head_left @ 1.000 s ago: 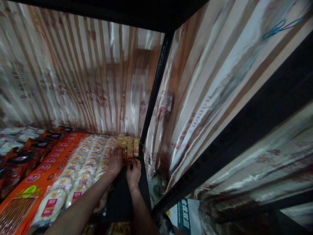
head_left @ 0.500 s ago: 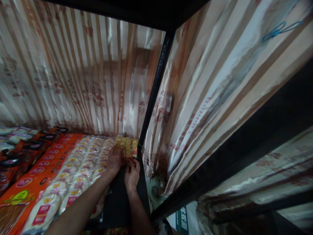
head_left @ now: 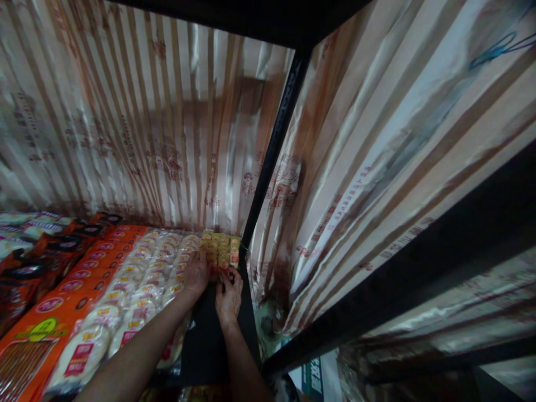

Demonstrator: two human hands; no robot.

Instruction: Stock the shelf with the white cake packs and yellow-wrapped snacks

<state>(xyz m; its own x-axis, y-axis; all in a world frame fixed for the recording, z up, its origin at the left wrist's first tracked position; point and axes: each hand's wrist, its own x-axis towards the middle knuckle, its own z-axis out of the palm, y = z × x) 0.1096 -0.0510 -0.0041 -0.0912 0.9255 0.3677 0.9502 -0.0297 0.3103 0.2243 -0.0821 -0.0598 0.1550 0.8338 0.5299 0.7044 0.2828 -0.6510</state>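
Small yellow packets [head_left: 215, 241] stand in short rows at the far right corner of the dark shelf [head_left: 207, 340]. My left hand [head_left: 196, 274] reaches to their left front side, its fingers curled in against a yellow-and-red packet [head_left: 213, 272] at the front of the rows. From the near side my right hand [head_left: 229, 296] pinches at the same packet with thumb and fingers closed together. The packet is small and partly hidden by the fingers. Beside my left wrist lie columns of clear-wrapped round white cakes [head_left: 144, 304].
Orange bags [head_left: 62, 304] and dark orange-black bags [head_left: 25, 279] fill the shelf farther left. A black upright post [head_left: 272, 151] rises right behind the yellow packets. Striped sheeting [head_left: 176, 123] hangs behind, and a black beam [head_left: 402, 245] crosses at the right.
The whole view has shifted slightly, with the scene sitting a little farther right. Both hands stay at the front of the yellow packets, with barely any movement relative to them.
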